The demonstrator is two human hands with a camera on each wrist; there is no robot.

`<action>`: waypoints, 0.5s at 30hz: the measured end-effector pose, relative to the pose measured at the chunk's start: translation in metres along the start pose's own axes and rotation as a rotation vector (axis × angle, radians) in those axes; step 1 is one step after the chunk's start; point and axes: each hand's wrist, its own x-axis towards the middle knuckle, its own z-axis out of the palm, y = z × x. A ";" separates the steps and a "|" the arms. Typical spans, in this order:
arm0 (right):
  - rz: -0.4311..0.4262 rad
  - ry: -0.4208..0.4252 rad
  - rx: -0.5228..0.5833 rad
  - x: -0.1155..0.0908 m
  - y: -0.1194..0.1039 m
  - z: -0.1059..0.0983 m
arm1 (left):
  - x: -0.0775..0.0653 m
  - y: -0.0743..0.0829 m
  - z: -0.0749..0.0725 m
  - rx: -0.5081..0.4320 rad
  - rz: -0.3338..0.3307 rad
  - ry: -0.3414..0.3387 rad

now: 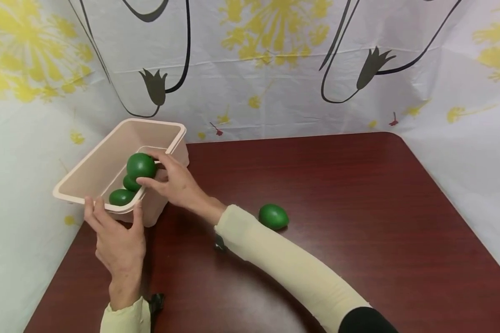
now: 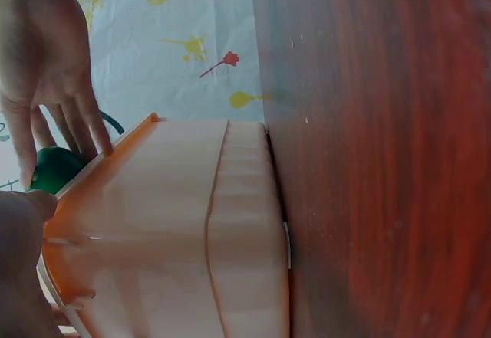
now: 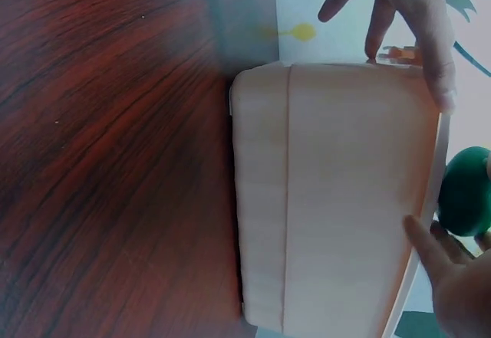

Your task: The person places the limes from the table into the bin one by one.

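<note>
A pale pink plastic bin (image 1: 83, 171) stands at the table's left side. My left hand (image 1: 118, 243) holds its near rim, fingertips and thumb set apart along the edge. Over the bin's right rim, my right hand (image 1: 179, 182) grips a smooth green lime (image 1: 140, 165) between thumb and fingers. That lime also shows in the right wrist view, as a green lime (image 3: 465, 192) just past the rim. Below it in the bin lie two more, a near lime (image 1: 121, 197) and a partly covered lime (image 1: 131, 183). Another green lime (image 1: 273, 217) rests on the table beyond my right forearm.
The dark red wooden table (image 1: 337, 194) reaches back to a white patterned curtain (image 1: 283, 101), which also hangs along both sides. The bin's far left side stands close to this curtain. My right sleeve (image 1: 291, 259) crosses the table's front middle.
</note>
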 end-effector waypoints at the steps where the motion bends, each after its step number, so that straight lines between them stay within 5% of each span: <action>1: -0.008 0.001 -0.038 0.000 0.001 -0.001 | 0.000 0.000 0.001 -0.001 0.002 -0.001; 9: -0.017 -0.033 -0.262 -0.002 0.005 -0.005 | 0.000 0.001 0.003 0.000 -0.001 -0.001; 15: -0.033 -0.069 -0.248 -0.006 0.007 -0.005 | 0.001 -0.001 0.000 0.013 -0.007 0.000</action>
